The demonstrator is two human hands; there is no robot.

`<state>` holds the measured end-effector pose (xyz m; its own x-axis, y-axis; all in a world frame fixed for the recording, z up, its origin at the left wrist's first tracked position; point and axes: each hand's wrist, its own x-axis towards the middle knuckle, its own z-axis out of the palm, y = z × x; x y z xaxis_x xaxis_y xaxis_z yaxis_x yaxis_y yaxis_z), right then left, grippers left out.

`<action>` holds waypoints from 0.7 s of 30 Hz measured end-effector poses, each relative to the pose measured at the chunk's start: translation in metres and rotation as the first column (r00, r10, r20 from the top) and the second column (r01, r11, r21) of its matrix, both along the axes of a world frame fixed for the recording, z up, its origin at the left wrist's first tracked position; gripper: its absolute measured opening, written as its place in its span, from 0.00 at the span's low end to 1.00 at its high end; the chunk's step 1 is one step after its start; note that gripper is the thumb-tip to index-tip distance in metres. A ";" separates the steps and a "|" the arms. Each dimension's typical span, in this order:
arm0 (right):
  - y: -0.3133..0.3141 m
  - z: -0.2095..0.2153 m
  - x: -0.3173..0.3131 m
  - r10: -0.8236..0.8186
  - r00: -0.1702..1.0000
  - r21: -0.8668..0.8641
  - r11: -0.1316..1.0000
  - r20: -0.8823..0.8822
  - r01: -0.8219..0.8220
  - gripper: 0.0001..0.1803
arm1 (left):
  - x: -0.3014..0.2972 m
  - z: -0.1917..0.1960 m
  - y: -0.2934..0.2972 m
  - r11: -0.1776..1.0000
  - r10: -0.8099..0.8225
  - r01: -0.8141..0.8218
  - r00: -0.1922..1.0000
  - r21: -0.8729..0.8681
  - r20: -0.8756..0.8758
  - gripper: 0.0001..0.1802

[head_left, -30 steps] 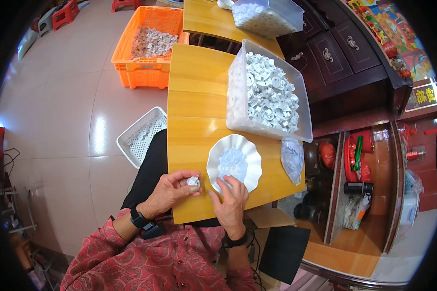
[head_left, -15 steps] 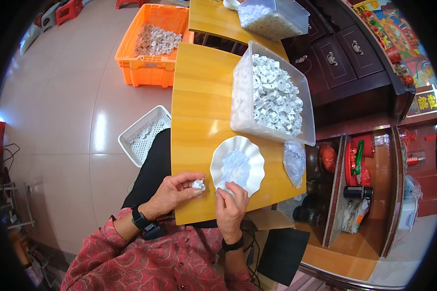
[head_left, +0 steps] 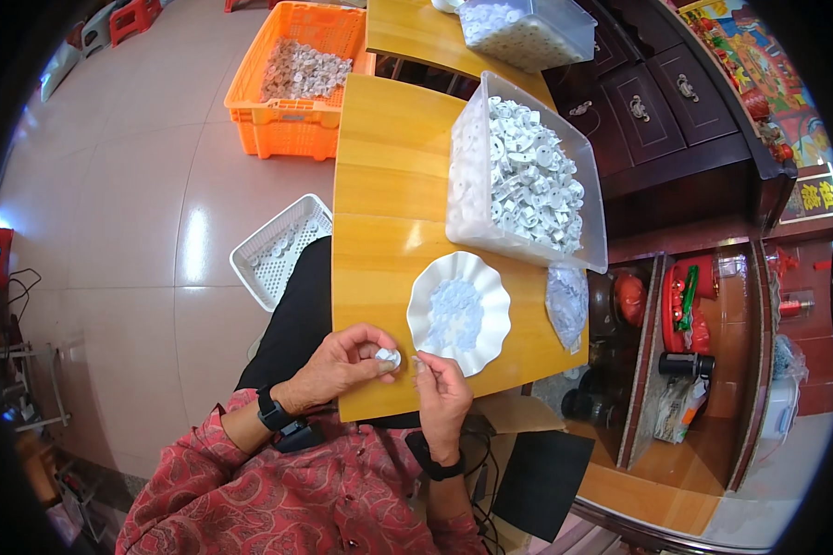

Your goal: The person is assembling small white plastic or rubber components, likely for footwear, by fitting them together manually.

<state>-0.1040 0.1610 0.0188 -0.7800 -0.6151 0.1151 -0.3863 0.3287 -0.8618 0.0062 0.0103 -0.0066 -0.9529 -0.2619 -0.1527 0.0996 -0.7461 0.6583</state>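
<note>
The left hand (head_left: 342, 363) gripped a small white part (head_left: 388, 356) between thumb and fingers, above the near end of the table (head_left: 379, 185). The right hand (head_left: 444, 393) was just to the right of this part, not touching it — its fingertips were close together, but I could not tell whether they gripped something. The part's long axis was too small to judge. Ahead, nearer to the right hand, lay the plate (head_left: 496, 319) with pale pieces (head_left: 453, 310). Farther stood the tub (head_left: 463, 176), and beyond, leftward, the crate (head_left: 292, 139).
</note>
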 end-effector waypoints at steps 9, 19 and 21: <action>-0.005 0.009 0.008 -0.060 0.888 -0.073 0.992 0.456 0.104 0.09 | -0.002 -0.005 0.007 0.971 -0.056 0.046 0.998 -0.236 -0.034 0.16; -0.011 0.004 0.005 0.013 0.997 -0.065 0.998 -0.076 -0.018 0.11 | 0.000 0.003 0.002 0.969 -0.124 0.125 0.992 -0.214 0.020 0.14; -0.012 0.008 0.006 0.047 0.972 -0.043 0.997 -0.230 -0.059 0.12 | 0.001 0.003 0.002 0.970 -0.131 0.135 0.991 -0.203 0.034 0.14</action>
<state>-0.0979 0.1494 0.0265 -0.6962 -0.6438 0.3177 -0.5904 0.2617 -0.7635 0.0068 0.0120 -0.0038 -0.9785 -0.1608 -0.1288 -0.0065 -0.6009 0.7993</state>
